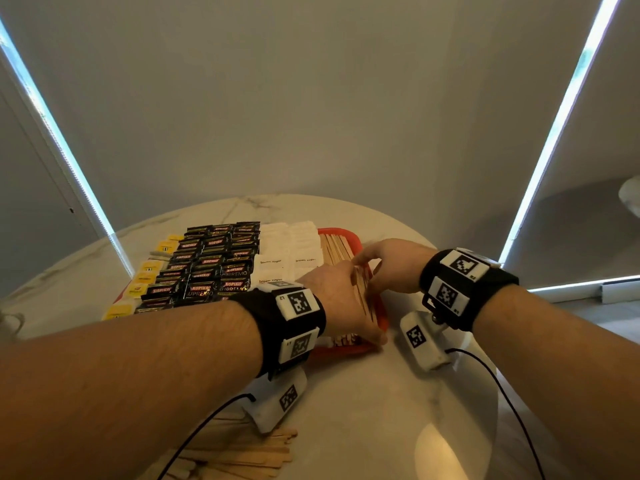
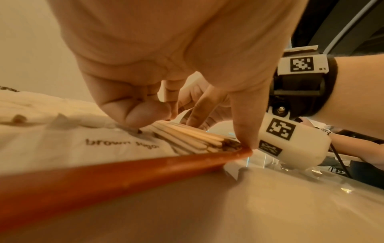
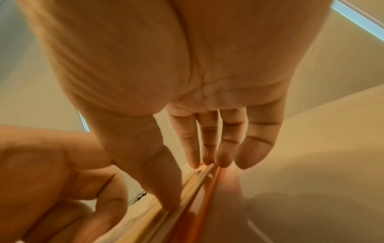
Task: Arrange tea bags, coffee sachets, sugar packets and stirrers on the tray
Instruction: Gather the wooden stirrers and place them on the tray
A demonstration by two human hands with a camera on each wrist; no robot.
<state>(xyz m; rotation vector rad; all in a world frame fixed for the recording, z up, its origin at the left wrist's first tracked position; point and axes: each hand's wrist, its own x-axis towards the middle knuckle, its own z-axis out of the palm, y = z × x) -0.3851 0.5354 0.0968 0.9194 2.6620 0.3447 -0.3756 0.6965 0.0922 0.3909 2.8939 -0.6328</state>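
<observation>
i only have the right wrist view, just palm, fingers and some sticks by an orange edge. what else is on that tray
Observer: The head view shows the red tray holding rows: yellow tea bags, black coffee sachets, white sugar packets, then the stirrers.
Operator: what is my other hand doing
Observer: The left hand grips the near end of the stirrer bundle, its little finger at the tray rim.
Operator: any stirrers left off the tray
Observer: Yes, a loose pile of stirrers lies on the table near the person, under the left forearm.
</observation>
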